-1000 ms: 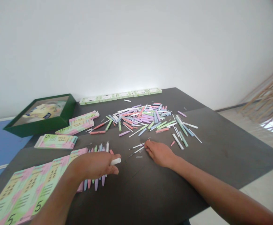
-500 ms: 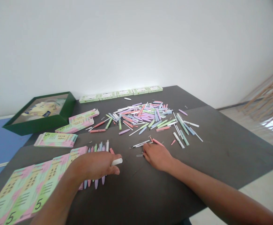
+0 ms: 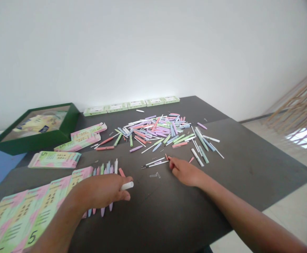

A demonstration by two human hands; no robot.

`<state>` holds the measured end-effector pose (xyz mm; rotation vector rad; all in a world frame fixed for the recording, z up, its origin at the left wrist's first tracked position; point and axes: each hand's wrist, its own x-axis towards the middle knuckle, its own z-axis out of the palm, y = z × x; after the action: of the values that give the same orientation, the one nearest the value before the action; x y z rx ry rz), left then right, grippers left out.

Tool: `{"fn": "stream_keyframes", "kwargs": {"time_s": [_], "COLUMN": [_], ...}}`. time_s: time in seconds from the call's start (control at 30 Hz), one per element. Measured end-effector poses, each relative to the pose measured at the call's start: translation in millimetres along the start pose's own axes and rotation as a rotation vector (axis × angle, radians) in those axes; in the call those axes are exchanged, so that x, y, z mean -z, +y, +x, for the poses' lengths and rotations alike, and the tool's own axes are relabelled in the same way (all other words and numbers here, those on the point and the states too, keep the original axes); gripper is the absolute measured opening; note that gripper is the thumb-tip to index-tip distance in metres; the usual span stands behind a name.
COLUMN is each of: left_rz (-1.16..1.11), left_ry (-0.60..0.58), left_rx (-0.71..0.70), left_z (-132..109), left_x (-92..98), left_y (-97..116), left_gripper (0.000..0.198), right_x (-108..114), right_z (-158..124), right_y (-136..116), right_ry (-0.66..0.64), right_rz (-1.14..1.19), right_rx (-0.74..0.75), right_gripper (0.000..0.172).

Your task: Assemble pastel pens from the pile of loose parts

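Observation:
My left hand [image 3: 100,191] rests on the dark table [image 3: 248,165], its fingers closed around a white pen barrel [image 3: 127,186]. It lies over a row of finished pastel pens [image 3: 107,170]. My right hand [image 3: 185,171] reaches forward, fingers curled, its fingertips on a small pink part [image 3: 167,157] beside thin white refills [image 3: 155,163]. A big loose pile of pastel pen parts [image 3: 158,130] lies just beyond it.
Flat pink-and-green cartons [image 3: 24,218] lie at the near left, folded ones [image 3: 53,159] further back. A green box [image 3: 34,128] stands at the far left. Small green packs [image 3: 132,104] line the table's far edge. The table ends at the right, floor beyond.
My right hand slid forward and slightly right to the small pink part by the refills. My left hand kept its hold on the white barrel. The view shifted a little.

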<state>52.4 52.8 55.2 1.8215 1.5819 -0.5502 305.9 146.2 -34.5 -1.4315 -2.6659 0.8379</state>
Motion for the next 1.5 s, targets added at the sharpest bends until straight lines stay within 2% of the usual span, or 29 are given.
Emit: {"fn": "stream_keyframes", "kwargs": {"time_s": [0.17,0.27,0.37,0.63,0.7,0.8,0.9,0.97,1.13,1.2,1.27,1.4,1.5], "left_rz": [-0.004,0.001,-0.006,-0.020,-0.023,-0.023,-0.030,-0.038,-0.041,-0.034,-0.029,-0.025,-0.019], "left_ry": [-0.017,-0.034,-0.039,-0.018,-0.010,-0.006,0.008,0.022,0.026,0.026,0.024,-0.004,-0.032], "left_rx": [-0.002,0.009,0.018,-0.008,-0.019,-0.026,-0.016,0.003,0.015,0.024,0.034,0.027,0.015], "left_z": [1,-1,-1,-1,-3,-5,-4,-4,-5,-4,-2,0,-2], "left_x": [1.9,3.8,2.9,-0.2,0.8,1.3,0.0,-1.0,-2.3,-3.1,-3.9,-3.1,0.2], "left_y": [3,7,5,-1,0,0,0,0,2,1,0,0,4], "left_gripper": [0.050,0.050,0.048,0.046,0.043,0.042,0.042,0.043,0.044,0.045,0.047,0.049,0.046], "right_x": [-16,-14,-10,-6,-1,11,26,36,57,61,59,38,17], "right_z": [-1,10,16,8,10,13,15,18,33,39,42,40,37], "right_y": [0,5,13,29,36,45,46,46,52,51,44,16,0], "right_ry": [0.059,0.109,0.123,0.103,0.121,0.220,0.287,0.315,0.445,0.423,0.328,0.119,0.073], "right_rz": [-0.192,-0.295,-0.361,-0.260,-0.189,-0.052,0.049,0.052,-0.077,-0.132,-0.193,-0.309,-0.401], "right_rx": [-0.058,-0.079,-0.048,0.095,0.135,0.172,0.161,0.128,-0.009,-0.038,-0.024,0.149,0.262], "right_gripper": [0.022,0.027,0.025,0.033,0.036,0.039,0.028,0.021,0.019,0.018,0.017,0.013,0.014]}}
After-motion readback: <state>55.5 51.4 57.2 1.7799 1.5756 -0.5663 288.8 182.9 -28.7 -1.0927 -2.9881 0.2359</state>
